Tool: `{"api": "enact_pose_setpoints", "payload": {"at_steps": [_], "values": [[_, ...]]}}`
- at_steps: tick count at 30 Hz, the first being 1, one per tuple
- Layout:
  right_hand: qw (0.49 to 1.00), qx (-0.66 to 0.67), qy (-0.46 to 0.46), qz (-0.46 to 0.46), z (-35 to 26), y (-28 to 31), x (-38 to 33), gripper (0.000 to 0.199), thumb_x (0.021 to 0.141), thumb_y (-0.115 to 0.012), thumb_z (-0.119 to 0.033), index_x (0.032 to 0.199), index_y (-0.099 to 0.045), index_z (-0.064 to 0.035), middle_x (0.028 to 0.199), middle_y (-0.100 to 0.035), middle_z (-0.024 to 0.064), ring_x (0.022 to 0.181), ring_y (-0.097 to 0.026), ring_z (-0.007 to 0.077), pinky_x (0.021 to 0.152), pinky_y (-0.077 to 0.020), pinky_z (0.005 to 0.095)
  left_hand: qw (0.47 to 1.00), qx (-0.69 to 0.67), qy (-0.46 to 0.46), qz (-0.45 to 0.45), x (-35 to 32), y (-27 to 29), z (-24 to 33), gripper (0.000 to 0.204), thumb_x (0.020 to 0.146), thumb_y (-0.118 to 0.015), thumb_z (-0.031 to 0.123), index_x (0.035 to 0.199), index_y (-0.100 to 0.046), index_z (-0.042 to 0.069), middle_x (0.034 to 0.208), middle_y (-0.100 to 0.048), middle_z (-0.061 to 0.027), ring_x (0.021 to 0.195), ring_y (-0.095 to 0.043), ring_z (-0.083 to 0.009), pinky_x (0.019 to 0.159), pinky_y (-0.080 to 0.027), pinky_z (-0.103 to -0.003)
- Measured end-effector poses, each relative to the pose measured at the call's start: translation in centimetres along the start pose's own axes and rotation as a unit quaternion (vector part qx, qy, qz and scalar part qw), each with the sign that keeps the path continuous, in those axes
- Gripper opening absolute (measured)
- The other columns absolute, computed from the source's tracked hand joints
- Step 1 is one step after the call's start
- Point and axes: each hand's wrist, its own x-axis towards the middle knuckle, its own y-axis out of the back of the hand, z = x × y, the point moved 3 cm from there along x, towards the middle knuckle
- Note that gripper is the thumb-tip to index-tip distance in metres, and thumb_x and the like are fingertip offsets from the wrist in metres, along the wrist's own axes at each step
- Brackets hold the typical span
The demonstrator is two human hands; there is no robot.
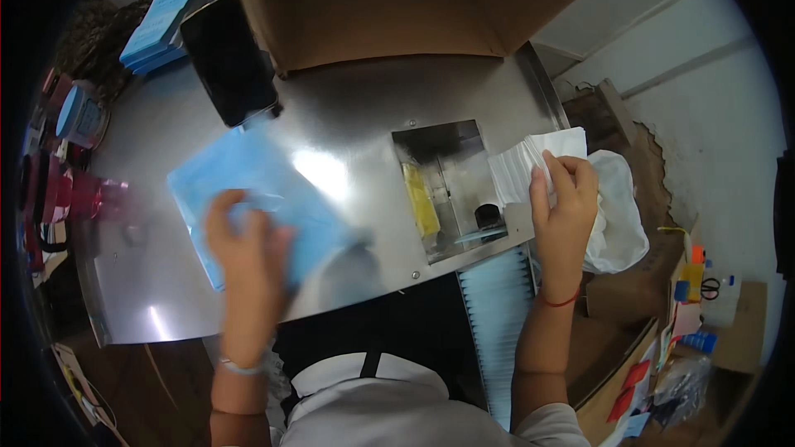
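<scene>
My left hand (pixel 246 236), blurred by motion, is over a light-blue flat plastic packet (pixel 236 161) on the metal table. Its fingers look bent, but the blur hides whether they grip the packet. On the right, my right hand (pixel 565 194) has its fingers closed on a fanned stack of thin white sheets (pixel 519 167). That stack lies at the table's right edge, beside a rectangular opening (pixel 443 149) in the tabletop. Inside the opening are a yellow strip (pixel 420 199) and a small black round object (pixel 489 215).
An open cardboard box (pixel 389 16) stands at the back. To its left are a dark phone-like screen (pixel 228 58) on a stand and a stack of blue packs (pixel 161 25). A white plastic bag (pixel 621 215) hangs at right, above a pleated pale-blue strip (pixel 497 314).
</scene>
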Motion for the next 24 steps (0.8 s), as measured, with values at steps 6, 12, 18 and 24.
{"api": "enact_pose_setpoints", "payload": {"at_steps": [6,12,18,24], "values": [[0.991,-0.063,0.111,0.030,0.7,0.9,0.9,0.042,0.078,-0.063,0.003,0.119,-0.064,-0.0012,0.107,-0.062,0.0128,0.098,-0.055,0.0329,0.089,-0.0429,0.0463,0.967,-0.095,-0.156,-0.178,-3.8,-6.0,7.7,0.031,0.078,-0.075,0.014,0.102,-0.059,0.002,0.144,-0.041,-0.0298,0.137,-0.031,-0.0560,0.110,-0.029,-0.065],[0.921,0.210,0.288,-0.160,-10.9,-2.1,-10.6,0.033,0.083,-0.063,-0.015,0.114,-0.066,-0.0035,0.114,-0.062,0.0141,0.111,-0.059,0.0315,0.104,-0.0410,0.0590,0.971,-0.054,-0.182,-0.147,-2.7,-5.0,5.2,0.052,0.071,-0.077,0.015,0.119,-0.059,0.002,0.145,-0.039,-0.0304,0.132,-0.038,-0.0543,0.106,-0.036,-0.060],[0.941,0.146,0.247,-0.180,-10.2,-7.0,-5.4,0.027,0.080,-0.063,-0.012,0.105,-0.065,-0.0023,0.098,-0.061,0.0128,0.103,-0.059,0.0305,0.107,-0.0293,0.0673,0.982,-0.105,-0.135,-0.080,-3.9,-4.7,5.4,0.045,0.067,-0.081,0.015,0.103,-0.055,0.007,0.148,-0.033,-0.0293,0.135,-0.032,-0.0563,0.104,-0.027,-0.071],[0.995,0.047,0.054,0.069,-3.0,0.2,-0.1,0.023,0.084,-0.065,-0.003,0.105,-0.067,0.0049,0.103,-0.061,0.0150,0.097,-0.056,0.0309,0.093,-0.0437,0.0439,0.973,-0.025,-0.171,-0.149,-3.5,-4.4,6.8,0.036,0.078,-0.074,0.012,0.111,-0.061,0.012,0.152,-0.034,-0.0236,0.138,-0.032,-0.0514,0.108,-0.025,-0.068]]}}
